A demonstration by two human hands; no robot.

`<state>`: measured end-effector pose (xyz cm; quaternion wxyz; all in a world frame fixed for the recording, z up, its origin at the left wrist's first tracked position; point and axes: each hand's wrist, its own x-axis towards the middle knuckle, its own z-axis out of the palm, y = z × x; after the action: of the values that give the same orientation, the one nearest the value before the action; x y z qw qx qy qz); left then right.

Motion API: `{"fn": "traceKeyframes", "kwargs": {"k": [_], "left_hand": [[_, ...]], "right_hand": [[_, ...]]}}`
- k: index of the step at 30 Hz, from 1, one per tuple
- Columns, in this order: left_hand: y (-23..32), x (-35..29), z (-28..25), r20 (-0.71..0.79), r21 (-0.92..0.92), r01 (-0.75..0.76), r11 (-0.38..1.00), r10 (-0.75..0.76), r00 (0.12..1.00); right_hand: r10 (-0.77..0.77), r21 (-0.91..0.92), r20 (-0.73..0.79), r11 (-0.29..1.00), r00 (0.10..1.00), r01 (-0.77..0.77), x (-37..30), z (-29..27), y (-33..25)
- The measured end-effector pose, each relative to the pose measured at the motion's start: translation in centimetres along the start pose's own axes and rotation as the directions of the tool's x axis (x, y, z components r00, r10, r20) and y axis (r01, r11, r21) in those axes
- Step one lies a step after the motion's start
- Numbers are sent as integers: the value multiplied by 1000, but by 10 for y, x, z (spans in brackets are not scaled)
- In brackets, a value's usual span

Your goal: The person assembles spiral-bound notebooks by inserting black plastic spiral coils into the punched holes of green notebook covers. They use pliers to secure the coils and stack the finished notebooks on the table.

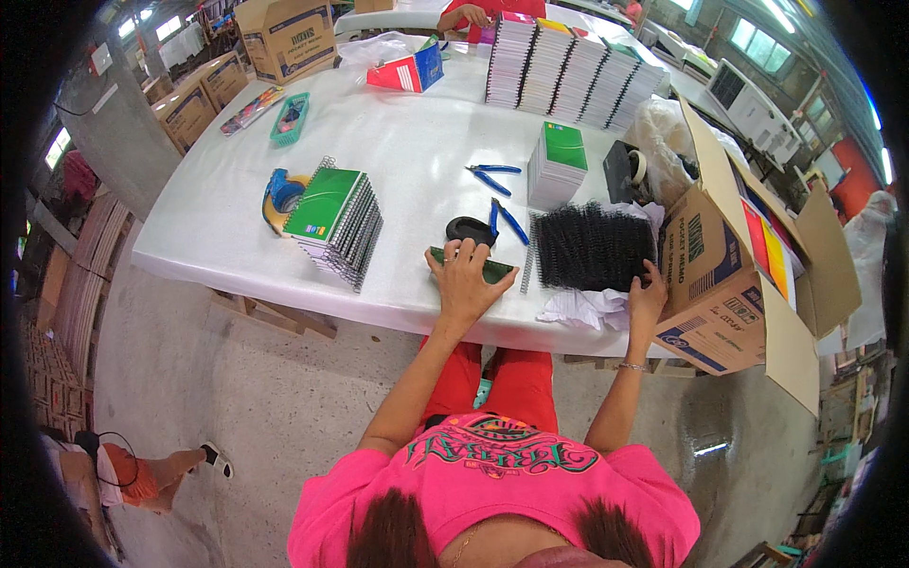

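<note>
My left hand (466, 284) is closed over a small green-covered pad (494, 272) near the table's front edge, its fingers on the far side and thumb nearer me. Just beyond it sits a black ring-shaped object (472, 229). My right hand (648, 297) has its fingers curled at the right edge of a pile of black spiral binding coils (592, 248), apparently gripping a coil there. One loose coil (530, 254) lies along the pile's left side. Two blue-handled cutters (511, 220) (492, 180) lie between the pads.
Left stands a stack of spiral-bound green notebooks (331, 216), beside a tape roll (282, 199). A pile of green-topped pads (559, 166) and tall notebook stacks (568, 76) stand beyond. An open carton (720, 256) flanks my right hand; crumpled paper (587, 309) lies near it. Another person's arm (464, 17) shows across the table.
</note>
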<state>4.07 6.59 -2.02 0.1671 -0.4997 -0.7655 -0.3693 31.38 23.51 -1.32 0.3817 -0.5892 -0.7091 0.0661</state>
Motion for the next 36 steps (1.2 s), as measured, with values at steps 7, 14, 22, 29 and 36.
{"fn": "traceKeyframes", "kwargs": {"k": [7, 14, 22, 29, 36], "left_hand": [[0, 1, 4, -32, 20, -3, 1000, 4, 999], [-1, -1, 1, 6, 6, -15, 1000, 15, 1000], [0, -3, 0, -9, -4, -15, 1000, 15, 1000], [0, -3, -1, 24, -7, 15, 1000, -15, 1000], [2, -4, -2, 4, 8, 2, 1000, -2, 1000]], "right_hand": [[76, 236, -78, 970, 994, -56, -2, 0, 1], [205, 528, -218, 847, 954, -62, -7, 4, -5], [52, 133, -291, 991, 955, -14, -12, 1, -19], [-27, 147, -525, 982, 851, 122, -4, -6, -38], [55, 334, -512, 932, 857, 140, -11, -1, -29]]}}
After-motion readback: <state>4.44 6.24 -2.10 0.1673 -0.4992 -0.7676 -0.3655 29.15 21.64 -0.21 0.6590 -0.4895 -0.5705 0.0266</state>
